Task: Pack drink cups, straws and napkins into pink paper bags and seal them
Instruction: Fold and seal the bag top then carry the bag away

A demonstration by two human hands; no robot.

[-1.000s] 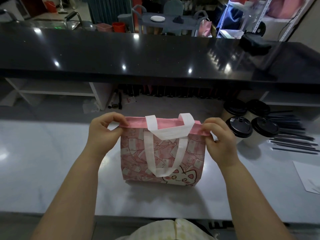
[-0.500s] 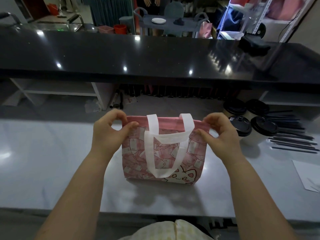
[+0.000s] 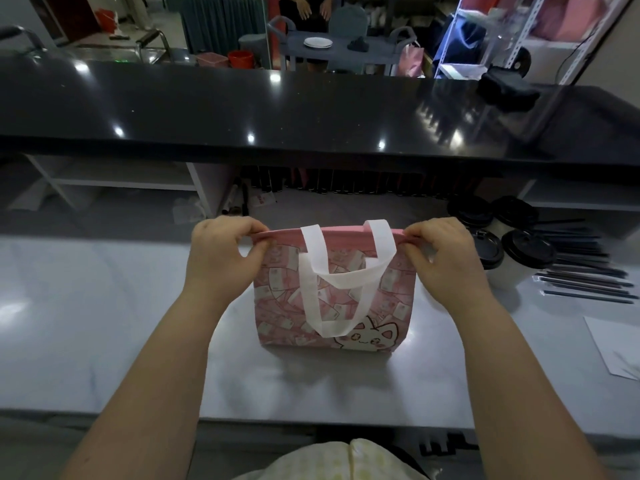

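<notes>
Pink paper bag (image 3: 277,303) stands upright at the middle of the grey counter (image 3: 104,306), and its mouth is pressed flat into one pink strip along the top. The left hand (image 3: 221,258) pinches this strip at the 9 o'clock corner of the bag, between the thumb and the curled fingers. The right hand (image 3: 446,261) pinches the 3 o'clock corner in the same manner.

I judge that the step in hand is the sealing. To do it well, both hands should draw the strip lightly apart so that it is straight. Then they should fold or press it evenly from both corners at once, so that one side does not sink lower than the other. The base should rest flat on the counter, because anything tall inside could tip. The white handles (image 3: 313,289) hang over the near face, and it is better to keep them out of the fold.

The inside of the bag is not visible, so I cannot tell if it is already packed. No sticker or tape shows. At 3 o'clock from the bag stand four cups (image 3: 526,249) with black lids. Further toward 3 o'clock lie black straws (image 3: 588,278), too blurred to count. At 4 o'clock a white sheet (image 3: 616,344) is cut off by the frame edge; I cannot tell if it is a napkin or plain paper.
</notes>
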